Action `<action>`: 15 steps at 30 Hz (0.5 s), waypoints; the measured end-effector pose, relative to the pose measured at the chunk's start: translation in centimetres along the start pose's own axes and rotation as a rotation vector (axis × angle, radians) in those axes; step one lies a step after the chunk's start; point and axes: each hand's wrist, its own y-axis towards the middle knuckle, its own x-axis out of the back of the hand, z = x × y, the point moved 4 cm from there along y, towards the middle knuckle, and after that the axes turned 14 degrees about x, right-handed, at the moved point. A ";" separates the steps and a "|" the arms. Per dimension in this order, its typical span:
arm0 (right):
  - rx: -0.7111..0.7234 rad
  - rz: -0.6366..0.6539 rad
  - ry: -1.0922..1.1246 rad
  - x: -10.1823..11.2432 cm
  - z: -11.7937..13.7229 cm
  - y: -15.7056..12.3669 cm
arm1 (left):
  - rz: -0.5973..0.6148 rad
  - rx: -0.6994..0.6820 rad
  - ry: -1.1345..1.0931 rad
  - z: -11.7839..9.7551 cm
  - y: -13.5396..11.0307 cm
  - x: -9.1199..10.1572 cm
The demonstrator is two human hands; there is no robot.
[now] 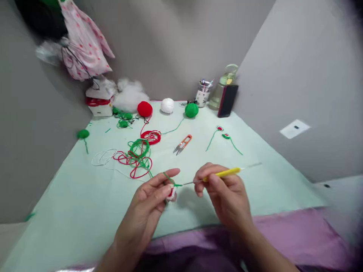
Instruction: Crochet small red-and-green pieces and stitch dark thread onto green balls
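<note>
Between the thumb and fingers of my left hand (151, 200) is a small red and white crochet piece (171, 193). Green yarn (169, 177) runs over the left index finger and down to the piece. My right hand (224, 189) grips a crochet hook (227, 173) by its yellow handle. The hook's thin metal tip points left and meets a green loop at the top edge of the piece. Both hands are above the front of the table, a short gap apart. The underside of the piece is hidden by my left fingers.
Tangled red and green yarn (138, 148) lies left of centre, with orange thread snips (183, 144) beside it. Two small crocheted pieces (226, 136) with green tails lie at right. Behind are red (145, 109), white (167, 105) and green (191, 110) yarn balls, a phone (228, 100) and a bottle.
</note>
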 end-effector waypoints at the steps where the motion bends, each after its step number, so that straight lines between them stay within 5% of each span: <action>1: 0.000 0.031 -0.001 -0.2 -0.2 -0.1 | -0.016 -0.025 0.042 0.1 -0.1 -0.1; 15: 0.076 0.166 -0.129 -1.3 -0.8 -0.4 | -0.119 -0.152 0.256 0.8 0.0 0.1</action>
